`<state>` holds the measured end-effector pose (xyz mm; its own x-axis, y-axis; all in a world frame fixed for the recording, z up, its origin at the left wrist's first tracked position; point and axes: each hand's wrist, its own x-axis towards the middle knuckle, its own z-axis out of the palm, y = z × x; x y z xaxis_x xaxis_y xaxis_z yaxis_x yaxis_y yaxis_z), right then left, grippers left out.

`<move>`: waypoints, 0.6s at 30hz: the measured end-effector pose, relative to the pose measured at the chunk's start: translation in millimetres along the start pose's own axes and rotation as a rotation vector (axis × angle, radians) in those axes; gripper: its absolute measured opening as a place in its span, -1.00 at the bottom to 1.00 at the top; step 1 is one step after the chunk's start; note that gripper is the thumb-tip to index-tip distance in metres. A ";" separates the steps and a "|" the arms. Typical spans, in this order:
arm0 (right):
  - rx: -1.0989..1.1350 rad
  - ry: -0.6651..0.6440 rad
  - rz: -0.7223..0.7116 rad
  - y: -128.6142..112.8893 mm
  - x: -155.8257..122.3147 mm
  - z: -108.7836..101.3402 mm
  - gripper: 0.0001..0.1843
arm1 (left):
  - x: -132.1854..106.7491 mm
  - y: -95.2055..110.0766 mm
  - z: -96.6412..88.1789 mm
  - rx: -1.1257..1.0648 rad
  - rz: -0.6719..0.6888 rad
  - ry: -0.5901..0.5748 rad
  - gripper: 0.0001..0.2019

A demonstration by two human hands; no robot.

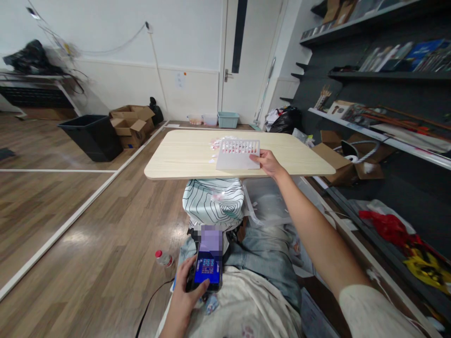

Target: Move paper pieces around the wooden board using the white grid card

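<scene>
Pale wooden tabletop (pixel 183 159) carries a white card (pixel 237 155) near its front edge; right hand (pixel 268 163) pinches the card's right side. Left hand (pixel 186 287) grips a phone (pixel 206 267) over the lap.

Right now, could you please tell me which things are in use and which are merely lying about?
In use:
right hand on white slotted card
left hand holding black phone
pale wooden table

Lying about:
red-capped plastic bottle
black bin
cardboard boxes

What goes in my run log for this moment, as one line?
left hand: holds phone in lap | right hand: on white card | card: on table
</scene>
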<state>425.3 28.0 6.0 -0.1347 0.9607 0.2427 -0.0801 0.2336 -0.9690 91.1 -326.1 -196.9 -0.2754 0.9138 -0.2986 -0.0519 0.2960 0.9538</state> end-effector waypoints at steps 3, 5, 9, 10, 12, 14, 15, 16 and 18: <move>-0.006 -0.003 0.012 0.3 0.5 -0.8 -0.37 | 3.7 1.4 9.4 0.016 0.022 -0.003 -0.26; -0.008 -0.004 0.010 0.6 0.9 -1.2 -0.38 | 5.0 3.0 15.9 -0.006 0.029 0.031 -0.25; -0.008 -0.006 0.008 1.5 1.6 -1.1 -0.38 | 1.7 2.1 24.5 0.026 0.064 0.066 -0.22; -0.006 -0.008 0.006 1.6 1.7 -0.9 -0.38 | 0.7 2.0 25.4 0.031 0.063 0.065 -0.21; -0.001 -0.009 0.000 1.5 1.6 -0.2 -0.37 | -0.3 2.0 26.0 0.025 0.058 0.058 -0.20; 0.006 -0.009 -0.008 1.1 1.4 0.5 -0.36 | 0.0 1.8 25.7 0.019 0.057 0.056 -0.20; 0.007 -0.008 -0.010 0.9 1.2 0.7 -0.36 | 0.7 1.4 25.4 0.020 0.059 0.055 -0.21; 0.007 -0.007 -0.011 0.8 1.1 0.8 -0.35 | 1.5 0.7 25.0 0.021 0.061 0.055 -0.22; 0.002 -0.006 -0.008 0.9 0.9 0.4 -0.35 | 3.3 -1.2 24.0 0.022 0.063 0.046 -0.23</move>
<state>424.7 29.1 5.3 -0.1400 0.9578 0.2510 -0.0833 0.2412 -0.9669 113.3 -316.7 -199.9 -0.3214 0.9171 -0.2360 -0.0124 0.2451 0.9694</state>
